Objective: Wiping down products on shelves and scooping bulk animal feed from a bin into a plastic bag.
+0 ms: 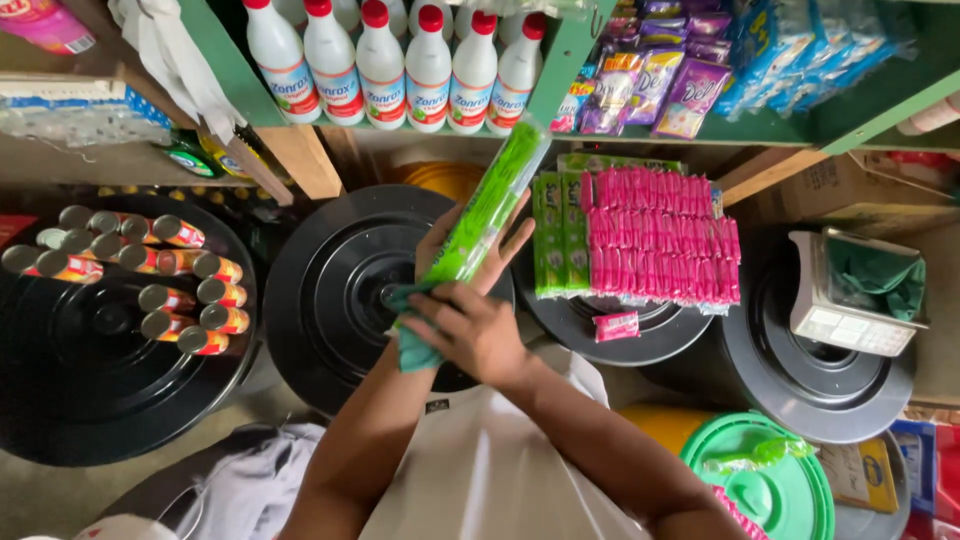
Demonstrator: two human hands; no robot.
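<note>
Head view, looking down past a white shirt (480,470) at a stall. Left hand (455,245) is raised over a black drum lid (330,290), its fingers (515,235) spread loosely behind a long green plastic-wrapped pack (485,205), steadying it rather than gripping. The pack tilts up and to the right, its top end reaching the green shelf edge (560,60). Right hand (470,330) is curled shut around the pack's lower end together with a teal cloth (412,345), which hangs below the fist. Right of the hands, rows of pink sachets (660,235) and green packs (560,235) lie on a second black lid (600,335). Left, about 15 tins (150,275) lie on another lid. 6 white bottles with red caps (400,60) stand on the shelf above. A weighing scale (850,290) sits far right.
</note>
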